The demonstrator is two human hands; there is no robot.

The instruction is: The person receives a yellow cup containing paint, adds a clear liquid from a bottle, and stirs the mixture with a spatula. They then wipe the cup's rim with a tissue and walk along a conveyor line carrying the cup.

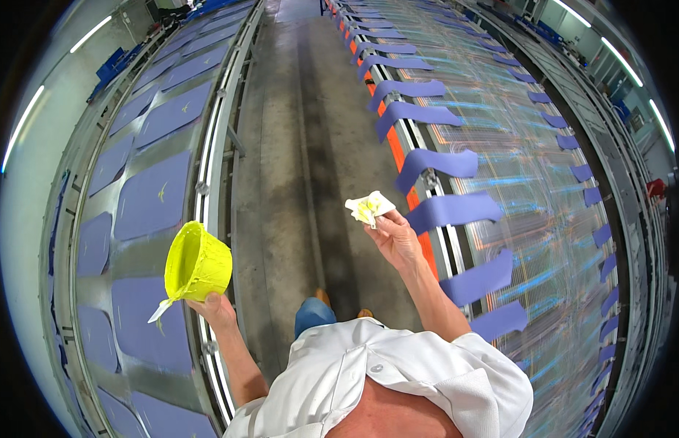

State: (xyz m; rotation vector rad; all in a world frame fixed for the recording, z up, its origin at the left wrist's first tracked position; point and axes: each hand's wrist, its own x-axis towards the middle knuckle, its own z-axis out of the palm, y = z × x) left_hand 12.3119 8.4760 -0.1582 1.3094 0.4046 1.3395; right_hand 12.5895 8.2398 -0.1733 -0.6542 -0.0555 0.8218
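Observation:
My left hand (pixel 217 312) is closed on a bright yellow-smeared bucket (pixel 210 259). The bucket is tilted, its opening toward the upper left, with yellow coating inside and out. A white strip (pixel 160 312) sticks out below its rim; I cannot tell what it is. Out over the aisle, my right hand (pixel 399 241) pinches a crumpled white wipe (pixel 370 207) stained with yellow. Beneath the bucket lies a purple fabric panel (pixel 153 347), one of several flat on the left table, some with small yellow marks.
A long table (pixel 98 358) with metal rails runs along my left. On my right, purple fabric pieces (pixel 456 212) hang curled over the rail of a second long table (pixel 529 241). Between them runs a grey concrete aisle (pixel 303 146), where I stand.

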